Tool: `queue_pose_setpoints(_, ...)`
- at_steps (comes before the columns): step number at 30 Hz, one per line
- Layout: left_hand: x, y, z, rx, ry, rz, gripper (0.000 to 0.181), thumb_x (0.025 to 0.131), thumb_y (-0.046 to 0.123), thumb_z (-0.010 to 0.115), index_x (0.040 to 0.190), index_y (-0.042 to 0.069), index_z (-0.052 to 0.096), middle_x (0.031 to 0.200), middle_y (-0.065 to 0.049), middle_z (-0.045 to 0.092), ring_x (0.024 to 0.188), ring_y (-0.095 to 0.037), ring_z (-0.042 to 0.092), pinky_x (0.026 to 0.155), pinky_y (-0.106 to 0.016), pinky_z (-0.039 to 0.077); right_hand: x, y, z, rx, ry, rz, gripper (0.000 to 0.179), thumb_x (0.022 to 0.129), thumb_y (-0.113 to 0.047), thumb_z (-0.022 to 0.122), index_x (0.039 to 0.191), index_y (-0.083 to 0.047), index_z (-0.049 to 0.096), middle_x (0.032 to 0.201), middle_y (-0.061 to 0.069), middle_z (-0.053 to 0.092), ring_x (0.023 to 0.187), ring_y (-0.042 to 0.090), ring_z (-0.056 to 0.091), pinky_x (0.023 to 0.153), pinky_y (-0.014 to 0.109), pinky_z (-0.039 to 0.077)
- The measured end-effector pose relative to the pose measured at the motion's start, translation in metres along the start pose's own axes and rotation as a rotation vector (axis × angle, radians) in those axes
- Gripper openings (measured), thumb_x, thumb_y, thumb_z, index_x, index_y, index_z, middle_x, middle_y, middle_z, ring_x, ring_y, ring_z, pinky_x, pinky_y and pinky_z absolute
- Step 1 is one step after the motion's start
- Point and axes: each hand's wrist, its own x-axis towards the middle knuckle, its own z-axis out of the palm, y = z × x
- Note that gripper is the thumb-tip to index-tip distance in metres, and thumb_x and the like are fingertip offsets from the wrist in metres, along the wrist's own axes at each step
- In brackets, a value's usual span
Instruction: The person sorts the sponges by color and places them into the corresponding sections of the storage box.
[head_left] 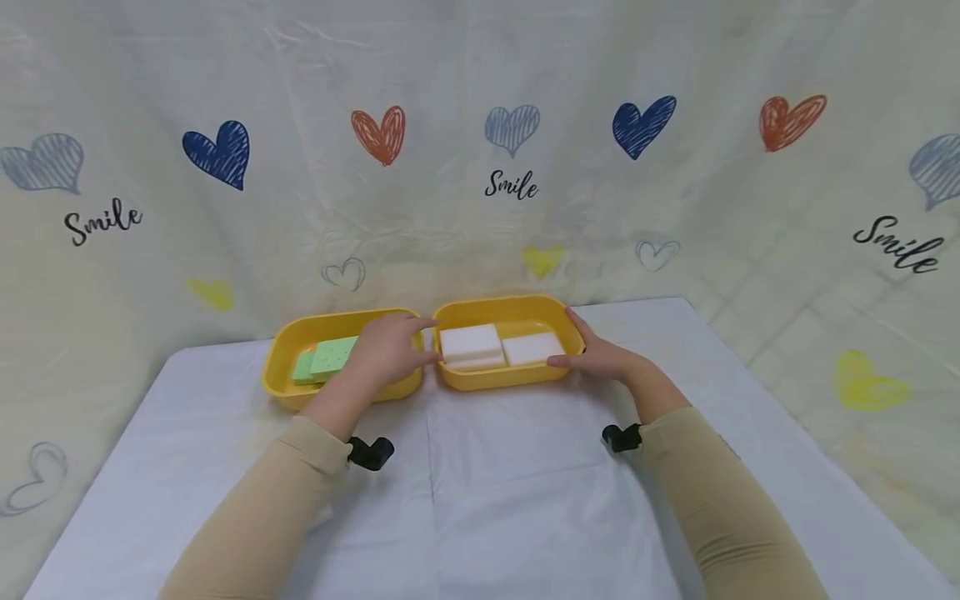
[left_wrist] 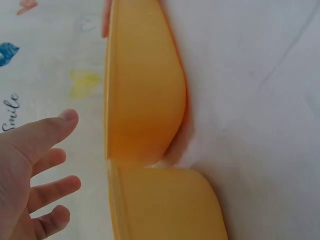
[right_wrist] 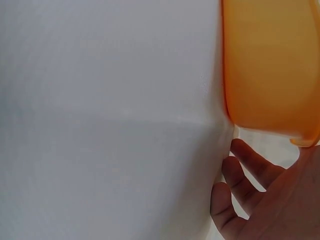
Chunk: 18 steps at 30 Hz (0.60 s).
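Two yellow plastic trays stand side by side. The right tray (head_left: pixel 491 382) holds white sponge blocks (head_left: pixel 470 342), stacked at its left, with another white block (head_left: pixel 532 348) beside them. In the left tray (head_left: pixel 288 396) lie green sponge blocks (head_left: pixel 330 358), partly hidden by my left arm. My left hand (head_left: pixel 387 346) hovers over the left tray's right end, fingers spread toward the right tray; the left wrist view shows it apart from both trays. My right hand (head_left: pixel 600 354) spans the right tray's right end, thumb at the front rim, its other fingers extended loosely beside the end wall (right_wrist: pixel 272 65).
A white cloth covers the table (head_left: pixel 510 475). Behind it hangs a pale backdrop (head_left: pixel 450 50) printed with hearts and the word Smile. Dark wrist-worn devices (head_left: pixel 371 453) sit at both sleeve cuffs.
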Motion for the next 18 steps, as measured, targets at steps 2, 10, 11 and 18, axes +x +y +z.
queue_pose_setpoints(2,-0.009,-0.003,-0.003,-0.017,-0.004,-0.015,0.060,0.087,0.048,0.073,0.140,0.024,0.059,0.139,-0.007,0.057,0.128,-0.032,0.050,0.109,-0.052,0.038,-0.001,0.000,0.000,-0.003,-0.001,-0.001,0.122,0.079,-0.065,0.072,0.157,-0.032,-0.016,0.165,0.017,-0.009,0.148,0.046,0.005,0.114,0.069,0.009)
queue_pose_setpoints(10,-0.053,-0.020,-0.017,-0.022,-0.030,-0.056,0.060,0.086,0.050,0.074,0.138,0.024,0.060,0.140,-0.008,0.057,0.129,-0.033,0.049,0.109,-0.054,0.038,-0.003,-0.001,0.000,-0.011,-0.008,-0.002,0.121,0.081,-0.063,0.071,0.157,-0.030,-0.017,0.165,0.018,-0.010,0.148,0.047,0.004,0.114,0.069,0.009)
queue_pose_setpoints(11,-0.059,-0.023,-0.018,-0.012,-0.030,-0.055,0.060,0.086,0.049,0.073,0.138,0.024,0.060,0.139,-0.009,0.057,0.128,-0.034,0.050,0.108,-0.055,0.038,-0.002,-0.001,0.000,-0.011,-0.008,0.000,0.120,0.081,-0.063,0.071,0.157,-0.030,-0.017,0.165,0.017,-0.009,0.148,0.047,0.004,0.114,0.068,0.009)
queue_pose_setpoints(18,-0.103,-0.050,-0.023,-0.010,-0.044,-0.042,0.057,0.085,0.046,0.075,0.135,0.021,0.063,0.133,-0.009,0.062,0.125,-0.036,0.052,0.106,-0.056,0.039,0.000,-0.004,-0.001,-0.007,-0.015,0.010,0.120,0.082,-0.062,0.071,0.157,-0.030,-0.017,0.165,0.018,-0.008,0.147,0.047,0.005,0.114,0.068,0.008)
